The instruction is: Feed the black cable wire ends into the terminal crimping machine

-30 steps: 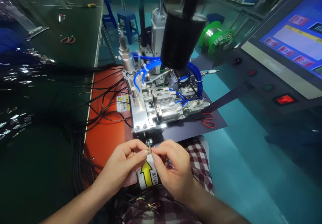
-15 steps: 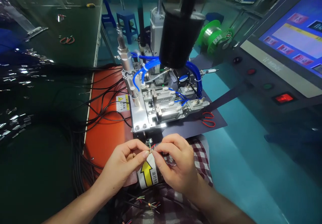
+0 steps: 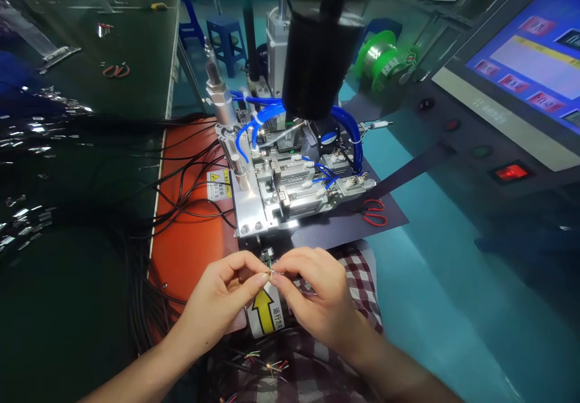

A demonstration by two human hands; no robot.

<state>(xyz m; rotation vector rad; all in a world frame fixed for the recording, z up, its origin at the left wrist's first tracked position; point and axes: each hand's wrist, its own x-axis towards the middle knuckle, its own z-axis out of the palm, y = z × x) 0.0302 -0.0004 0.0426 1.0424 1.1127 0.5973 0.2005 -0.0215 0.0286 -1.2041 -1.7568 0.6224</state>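
Both hands meet in front of the machine, fingertips almost touching. Thin coloured wires run between them. My left hand pinches the wires between thumb and forefinger. From the other side my right hand pinches at the same wires, its thumb and forefinger pressed together. Just beyond the fingertips is a small dark fixture at the machine's front edge. Below the hands lies a white label with a yellow arrow. Cable ends with bared coloured wires rest on the checked cloth over my lap.
Black cables cross the orange surface at left. Red-handled scissors lie on the grey plate right of the machine. A touchscreen panel stands at right. A black nozzle hangs overhead, and a green spool sits behind.
My right fingertips have shifted slightly left, closer to the left ones on the wires. My left hand stays almost still. The view has moved a little.
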